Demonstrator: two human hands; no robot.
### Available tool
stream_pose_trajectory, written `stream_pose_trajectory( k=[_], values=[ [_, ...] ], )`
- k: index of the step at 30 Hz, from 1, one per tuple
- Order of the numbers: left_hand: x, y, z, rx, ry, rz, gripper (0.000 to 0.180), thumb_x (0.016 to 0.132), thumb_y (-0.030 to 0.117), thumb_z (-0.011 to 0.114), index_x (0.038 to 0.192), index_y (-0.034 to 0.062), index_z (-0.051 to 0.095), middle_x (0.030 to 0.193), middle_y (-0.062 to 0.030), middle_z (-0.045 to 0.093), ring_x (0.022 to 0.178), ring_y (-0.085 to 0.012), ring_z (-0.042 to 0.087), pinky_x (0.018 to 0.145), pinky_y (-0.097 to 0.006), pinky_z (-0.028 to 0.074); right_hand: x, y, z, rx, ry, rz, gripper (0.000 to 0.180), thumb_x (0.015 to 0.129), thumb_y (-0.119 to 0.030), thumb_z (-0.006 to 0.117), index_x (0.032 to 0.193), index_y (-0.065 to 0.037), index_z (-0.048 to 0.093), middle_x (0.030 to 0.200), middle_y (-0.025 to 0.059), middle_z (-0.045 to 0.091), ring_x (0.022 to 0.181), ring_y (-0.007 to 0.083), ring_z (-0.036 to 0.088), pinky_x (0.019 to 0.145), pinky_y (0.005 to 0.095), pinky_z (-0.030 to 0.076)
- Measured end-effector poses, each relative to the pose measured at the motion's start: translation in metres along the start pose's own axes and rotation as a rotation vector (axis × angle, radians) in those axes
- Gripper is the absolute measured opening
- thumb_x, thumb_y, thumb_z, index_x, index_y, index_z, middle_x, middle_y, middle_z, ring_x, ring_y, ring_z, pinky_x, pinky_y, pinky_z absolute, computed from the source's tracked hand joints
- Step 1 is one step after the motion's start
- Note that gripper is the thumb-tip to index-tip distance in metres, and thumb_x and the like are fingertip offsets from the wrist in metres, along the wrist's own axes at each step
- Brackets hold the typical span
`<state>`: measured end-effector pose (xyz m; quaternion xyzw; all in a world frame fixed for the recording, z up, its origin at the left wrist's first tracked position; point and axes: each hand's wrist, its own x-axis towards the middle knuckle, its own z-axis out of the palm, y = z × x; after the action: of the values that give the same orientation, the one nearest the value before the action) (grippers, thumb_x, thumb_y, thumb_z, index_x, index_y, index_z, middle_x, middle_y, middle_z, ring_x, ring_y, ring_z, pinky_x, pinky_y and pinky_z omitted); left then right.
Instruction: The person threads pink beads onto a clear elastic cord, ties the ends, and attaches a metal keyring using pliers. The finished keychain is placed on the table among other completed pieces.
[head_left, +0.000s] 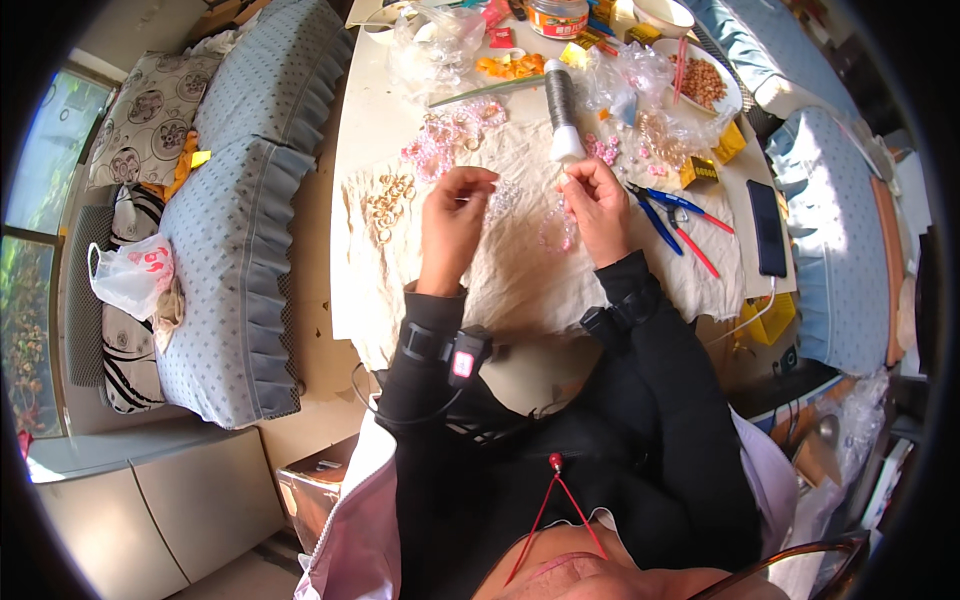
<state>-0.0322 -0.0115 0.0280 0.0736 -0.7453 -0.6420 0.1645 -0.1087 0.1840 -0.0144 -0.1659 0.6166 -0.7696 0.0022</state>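
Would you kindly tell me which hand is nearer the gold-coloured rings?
The left hand, just right of the gold-coloured rings; the right hand is farther off, near the blue-and-red pliers.

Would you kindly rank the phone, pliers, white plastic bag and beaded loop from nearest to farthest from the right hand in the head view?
1. Beaded loop: at the right hand, left side.
2. Pliers: just right, on the cloth.
3. Phone: farther right.
4. White plastic bag: far left, beyond the table.

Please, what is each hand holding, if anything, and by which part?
Right hand: apparently a pink beaded strand, pinched near its upper end. Left hand: cannot tell.
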Motion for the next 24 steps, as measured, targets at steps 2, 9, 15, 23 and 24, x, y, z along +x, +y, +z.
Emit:
stream_pose_trajectory(
  k=[2,9,15,23,24],
  values=[
    [-0.002,0.001,-0.017,0.009,0.098,0.020,0.013,0.099,-0.004,0.063,0.106,0.0009,0.073,0.094,-0.0012,0.071,0.085,-0.0081,0.062,0.079,-0.024,0.050,0.000,-0.002,0.001,-0.010,-0.010,0.003,0.005,0.100,-0.004,0.068,0.099,-0.004,0.063,0.080,-0.0043,0.063,0.068,0.0009,0.055,0.063,0.0197,0.045],
    [-0.019,-0.002,-0.011,0.310,0.084,0.084,0.011,0.091,0.000,0.073,0.101,0.0023,0.076,0.089,0.0016,0.067,0.075,-0.0062,0.054,0.067,-0.023,0.045,-0.002,-0.004,0.003,0.056,0.058,-0.013,0.005,0.100,-0.003,0.068,0.099,-0.005,0.063,0.083,-0.0054,0.060,0.072,0.0009,0.053,0.068,0.0196,0.046],
    [-0.019,-0.008,0.012,0.645,0.012,0.264,0.008,0.083,0.004,0.078,0.092,0.0038,0.078,0.087,-0.0090,0.069,0.077,-0.0224,0.063,0.073,-0.035,0.053,0.000,0.001,-0.001,-0.012,-0.011,-0.014,0.008,0.098,-0.004,0.070,0.097,-0.005,0.063,0.083,-0.0057,0.060,0.074,0.0008,0.052,0.067,0.0206,0.046],
    [-0.013,-0.017,0.019,0.804,-0.045,0.393,0.011,0.081,0.004,0.075,0.092,0.0010,0.074,0.084,-0.0134,0.066,0.084,-0.0348,0.065,0.079,-0.042,0.054,0.001,0.008,0.001,0.001,-0.124,-0.033,0.008,0.098,-0.001,0.069,0.101,-0.006,0.064,0.086,-0.0061,0.061,0.078,0.0003,0.053,0.070,0.0190,0.044],
    [-0.012,-0.017,0.020,0.835,-0.049,0.432,0.013,0.081,0.003,0.075,0.093,0.0009,0.073,0.083,-0.0139,0.065,0.085,-0.0360,0.064,0.079,-0.043,0.054,0.000,0.007,0.001,-0.040,-0.127,-0.033,0.007,0.098,-0.002,0.069,0.100,-0.006,0.064,0.086,-0.0064,0.061,0.077,0.0002,0.053,0.069,0.0191,0.045]
  ],
)
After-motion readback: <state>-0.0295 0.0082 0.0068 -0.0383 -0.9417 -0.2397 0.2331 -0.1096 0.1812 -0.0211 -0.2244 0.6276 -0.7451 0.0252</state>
